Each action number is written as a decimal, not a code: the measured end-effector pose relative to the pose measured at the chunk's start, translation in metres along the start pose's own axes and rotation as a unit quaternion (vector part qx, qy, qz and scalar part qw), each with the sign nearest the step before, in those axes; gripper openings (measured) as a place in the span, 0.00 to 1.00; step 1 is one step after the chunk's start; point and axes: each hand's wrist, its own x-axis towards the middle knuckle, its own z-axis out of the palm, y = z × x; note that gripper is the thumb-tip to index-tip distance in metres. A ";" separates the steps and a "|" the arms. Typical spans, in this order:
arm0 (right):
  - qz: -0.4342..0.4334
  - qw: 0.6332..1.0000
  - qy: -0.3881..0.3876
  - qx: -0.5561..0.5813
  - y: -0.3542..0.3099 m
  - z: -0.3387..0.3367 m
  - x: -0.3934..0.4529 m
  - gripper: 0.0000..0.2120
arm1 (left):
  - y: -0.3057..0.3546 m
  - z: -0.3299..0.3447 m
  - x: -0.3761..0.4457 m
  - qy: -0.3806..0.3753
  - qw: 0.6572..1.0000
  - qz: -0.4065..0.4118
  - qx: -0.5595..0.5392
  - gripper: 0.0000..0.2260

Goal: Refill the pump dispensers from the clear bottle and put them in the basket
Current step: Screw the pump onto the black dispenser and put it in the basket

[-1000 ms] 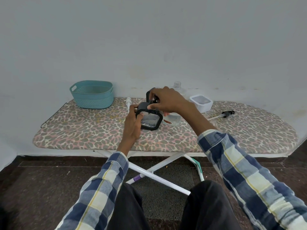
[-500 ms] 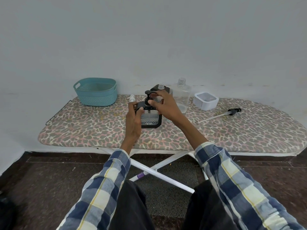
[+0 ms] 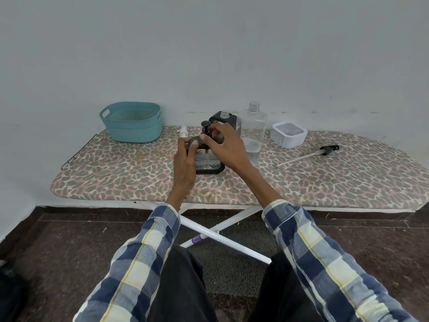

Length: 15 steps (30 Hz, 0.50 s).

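Note:
A black-framed clear pump dispenser point(image 3: 209, 165) stands on the ironing board point(image 3: 116, 173) in front of me. My left hand point(image 3: 185, 163) grips its left shoulder. My right hand point(image 3: 222, 145) pinches the black pump head point(image 3: 205, 126) on top of it. Behind it stands a second black dispenser point(image 3: 226, 119) with an open neck. The clear bottle point(image 3: 254, 133), uncapped and holding a little liquid, stands to the right of that. A teal basket point(image 3: 132, 123) sits at the back left.
A small white pump bottle point(image 3: 183, 132) stands left of the dispensers. A white square container point(image 3: 289, 133) sits right of the clear bottle. A loose black pump with a long tube point(image 3: 308, 155) lies further right. The wall runs right behind the board.
The dispenser went from tilted in both hands to standing upright on the board. My right hand shifted onto the pump head at its top.

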 end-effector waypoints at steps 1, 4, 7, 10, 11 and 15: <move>0.004 1.000 -0.012 0.004 0.001 -0.002 0.000 0.17 | 0.000 0.000 0.000 0.000 1.000 -0.001 -0.001 0.20; 0.015 0.999 -0.007 0.027 0.003 -0.004 -0.001 0.13 | 0.004 0.001 -0.003 0.002 1.000 0.011 0.000 0.20; 0.023 0.999 0.033 -0.004 0.001 0.001 -0.003 0.18 | 0.007 0.001 -0.005 0.005 1.000 0.016 -0.009 0.19; 0.014 0.998 0.052 -0.015 0.002 0.002 -0.006 0.19 | 0.006 0.001 -0.004 0.008 1.000 0.012 -0.006 0.20; 0.008 0.999 0.050 -0.014 0.003 0.002 -0.007 0.17 | 0.005 0.001 -0.003 0.006 1.000 0.012 -0.002 0.20; 0.000 0.998 0.027 -0.052 0.002 0.000 -0.007 0.20 | 0.004 0.001 -0.001 0.006 1.000 0.002 0.009 0.20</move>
